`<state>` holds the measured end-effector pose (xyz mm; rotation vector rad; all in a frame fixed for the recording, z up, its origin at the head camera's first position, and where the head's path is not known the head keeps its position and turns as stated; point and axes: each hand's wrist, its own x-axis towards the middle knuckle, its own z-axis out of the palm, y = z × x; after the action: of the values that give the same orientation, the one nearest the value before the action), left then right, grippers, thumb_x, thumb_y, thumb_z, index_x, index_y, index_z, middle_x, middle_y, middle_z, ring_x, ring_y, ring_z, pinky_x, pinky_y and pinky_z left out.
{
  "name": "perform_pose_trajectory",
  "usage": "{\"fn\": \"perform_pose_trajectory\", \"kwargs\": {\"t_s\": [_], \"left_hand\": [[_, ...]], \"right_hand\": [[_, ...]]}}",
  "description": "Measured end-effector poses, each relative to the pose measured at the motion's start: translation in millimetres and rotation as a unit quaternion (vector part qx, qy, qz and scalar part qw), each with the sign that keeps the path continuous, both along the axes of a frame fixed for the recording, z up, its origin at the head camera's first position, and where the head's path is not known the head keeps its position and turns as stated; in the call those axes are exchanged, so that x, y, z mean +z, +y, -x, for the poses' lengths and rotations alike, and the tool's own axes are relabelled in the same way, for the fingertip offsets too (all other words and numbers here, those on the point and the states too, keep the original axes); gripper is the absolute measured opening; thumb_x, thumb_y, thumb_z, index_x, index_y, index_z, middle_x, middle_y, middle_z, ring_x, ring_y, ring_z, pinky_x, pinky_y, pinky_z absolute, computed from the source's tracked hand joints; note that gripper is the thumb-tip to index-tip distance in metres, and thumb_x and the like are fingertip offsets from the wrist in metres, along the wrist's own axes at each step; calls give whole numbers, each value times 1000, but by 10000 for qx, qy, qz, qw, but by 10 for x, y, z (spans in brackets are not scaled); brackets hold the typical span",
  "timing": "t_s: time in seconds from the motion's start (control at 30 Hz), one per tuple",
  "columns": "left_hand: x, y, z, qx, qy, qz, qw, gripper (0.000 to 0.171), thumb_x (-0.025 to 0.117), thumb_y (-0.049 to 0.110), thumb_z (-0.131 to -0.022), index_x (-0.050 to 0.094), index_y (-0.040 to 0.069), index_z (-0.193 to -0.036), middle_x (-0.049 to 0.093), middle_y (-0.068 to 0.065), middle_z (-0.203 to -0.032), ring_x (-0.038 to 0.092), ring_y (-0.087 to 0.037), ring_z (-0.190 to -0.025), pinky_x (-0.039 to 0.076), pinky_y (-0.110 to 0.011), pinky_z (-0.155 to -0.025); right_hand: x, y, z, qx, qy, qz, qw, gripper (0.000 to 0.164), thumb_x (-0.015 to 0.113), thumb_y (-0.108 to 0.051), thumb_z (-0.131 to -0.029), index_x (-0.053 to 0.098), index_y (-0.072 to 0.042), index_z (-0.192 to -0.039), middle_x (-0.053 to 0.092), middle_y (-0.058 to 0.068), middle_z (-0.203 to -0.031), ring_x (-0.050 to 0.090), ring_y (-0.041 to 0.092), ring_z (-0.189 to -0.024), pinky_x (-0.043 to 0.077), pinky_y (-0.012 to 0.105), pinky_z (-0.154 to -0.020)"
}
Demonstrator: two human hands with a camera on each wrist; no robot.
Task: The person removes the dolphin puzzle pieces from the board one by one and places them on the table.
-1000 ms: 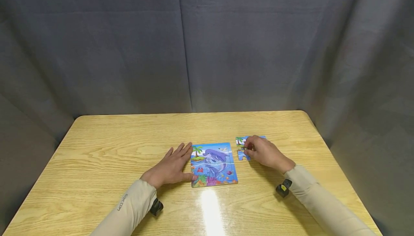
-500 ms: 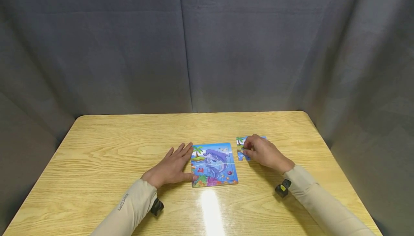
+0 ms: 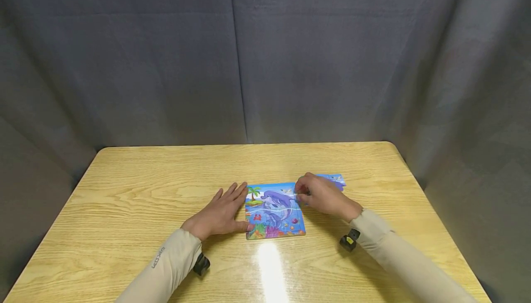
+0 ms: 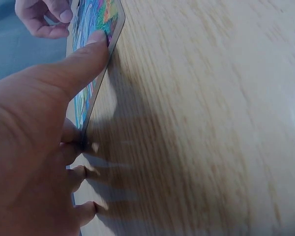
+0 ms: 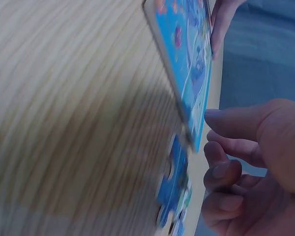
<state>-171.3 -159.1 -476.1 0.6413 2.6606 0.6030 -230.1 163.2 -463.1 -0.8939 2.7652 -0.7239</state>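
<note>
A square dolphin jigsaw board lies flat on the table. My left hand rests at its left side, fingers spread and thumb on the lower left corner. In the left wrist view the thumb lies over the board's edge. My right hand is at the board's upper right edge, fingers bent. The right wrist view shows its thumb and index fingertips a little apart beside the board's corner, with nothing visible between them. Loose jigsaw pieces lie right of the board, partly hidden by this hand.
The wood-grain table carries the board and the loose pieces. Grey curtain hangs behind the table and along both sides. Light reflects off the tabletop in front of the board.
My right hand has shifted left from the loose pieces to the board's right edge, uncovering more of the pieces on the right. The left hand and the board have stayed put.
</note>
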Motion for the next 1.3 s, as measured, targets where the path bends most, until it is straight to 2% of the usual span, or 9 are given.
{"fn": "perform_pose_trajectory", "kwargs": {"t_s": [0.23, 0.4, 0.53, 0.67, 0.83, 0.97, 1.13, 1.3], "left_hand": [[8, 5, 2, -20, -33, -8, 10000, 102, 71, 55, -99, 21, 0, -169, 11, -15, -181, 9, -42, -168, 9, -69, -134], [8, 1, 16, -12, 24, 17, 10000, 103, 71, 55, -99, 21, 1, -169, 11, -15, -181, 9, -42, -168, 10, -69, -134], [0, 0, 22, -4, 26, 23, 10000, 103, 71, 56, -99, 21, 1, -169, 11, -15, -181, 9, -42, -168, 11, -69, -134], [-6, -1, 18, -3, 16, 36, 10000, 103, 70, 58, -98, 21, 1, -170, 11, -15, -181, 9, -41, -169, 11, -68, -134], [-8, -4, 12, 7, 23, 47, 10000, 104, 70, 58, -99, 21, 1, -170, 10, -14, -181, 8, -41, -169, 10, -68, -134], [-8, -4, 10, 6, 19, 41, 10000, 103, 70, 57, -99, 20, 1, -170, 10, -14, -181, 7, -41, -169, 10, -68, -134], [-6, 6, 9, 21, 40, 29, 10000, 103, 71, 56, -98, 22, 0, -169, 11, -15, -181, 9, -41, -169, 11, -68, -134], [-1, 9, 5, 45, 41, 24, 10000, 103, 72, 56, -98, 23, 0, -169, 12, -15, -181, 9, -42, -168, 11, -68, -134]], "right_hand": [[20, -222, -33, 363, -71, -205, 9991, 14, 75, -18, -100, 78, -9, -112, 70, 1, -105, 69, 13, -94, 58, 31, -81], [-3, -327, -54, 625, -308, -232, 9973, 14, 72, -17, -103, 76, -10, -114, 66, 0, -104, 61, 8, -88, 54, 28, -79], [-24, -393, -58, 781, -257, -310, 9961, 14, 72, -18, -103, 75, -10, -114, 66, 0, -103, 57, 5, -83, 52, 26, -75], [-12, -441, -71, 748, -290, -402, 9960, 15, 74, -19, -101, 74, -10, -113, 66, 0, -101, 56, 7, -81, 50, 25, -73], [-12, -496, -74, 666, -635, -389, 9950, 24, 81, -27, -97, 73, -9, -110, 65, 2, -97, 55, 8, -74, 47, 25, -68], [-22, -517, -84, 527, -943, -250, 9938, 33, 84, -29, -94, 69, -7, -114, 66, 3, -97, 57, 8, -66, 50, 26, -69], [-51, -513, -94, 356, -1142, -88, 9928, 34, 85, -28, -94, 66, -9, -114, 63, 2, -97, 58, 8, -61, 51, 28, -70], [-76, -499, -92, 409, -971, -65, 9944, 35, 85, -31, -93, 63, -11, -113, 59, 2, -104, 55, 10, -74, 48, 26, -69]]}}
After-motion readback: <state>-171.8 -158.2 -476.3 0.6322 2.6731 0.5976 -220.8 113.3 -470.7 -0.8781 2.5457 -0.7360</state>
